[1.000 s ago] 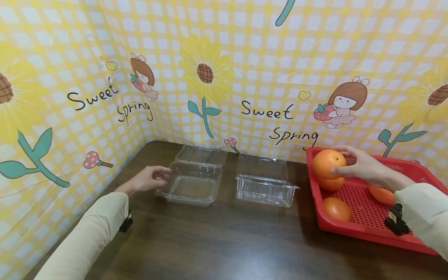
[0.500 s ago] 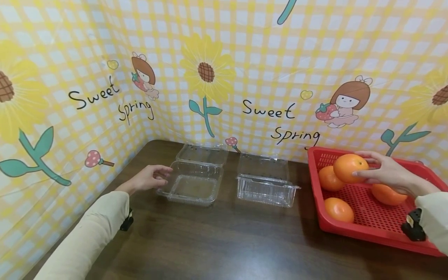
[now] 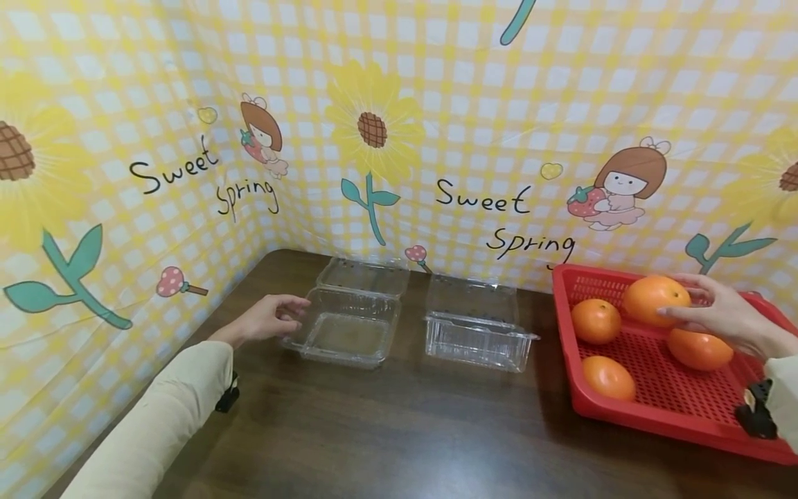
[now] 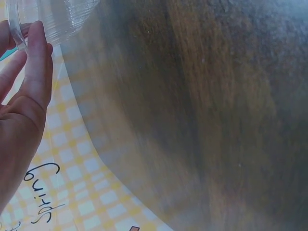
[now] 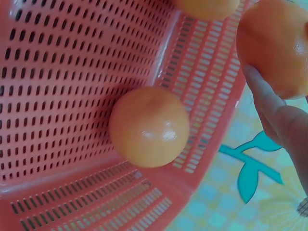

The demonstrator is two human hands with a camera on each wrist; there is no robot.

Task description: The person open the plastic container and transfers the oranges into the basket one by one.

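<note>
In the head view my right hand (image 3: 723,312) pinches an orange (image 3: 654,300) between thumb and fingers, over the back part of a red perforated basket (image 3: 661,419). Three more oranges are in that basket: one at back left (image 3: 596,321), one at front left (image 3: 607,379), and one below my right hand (image 3: 700,348). The right wrist view also shows the held orange (image 5: 274,48). My left hand (image 3: 268,319), its fingers loosely bent, is at the left rim of a clear plastic container (image 3: 346,336) with its lid opened backward. Whether its fingertips touch the rim, I cannot tell.
A second clear container (image 3: 475,344), also with its lid laid back, stands between the first one and the basket. All rest on a dark brown wooden table (image 3: 374,430). Behind and at left hangs a yellow checked cloth (image 3: 467,125) with printed sunflowers.
My right hand has carried the orange rightward within the basket's area, away from the back-left orange that it overlapped before. My left hand has stayed at the container.
</note>
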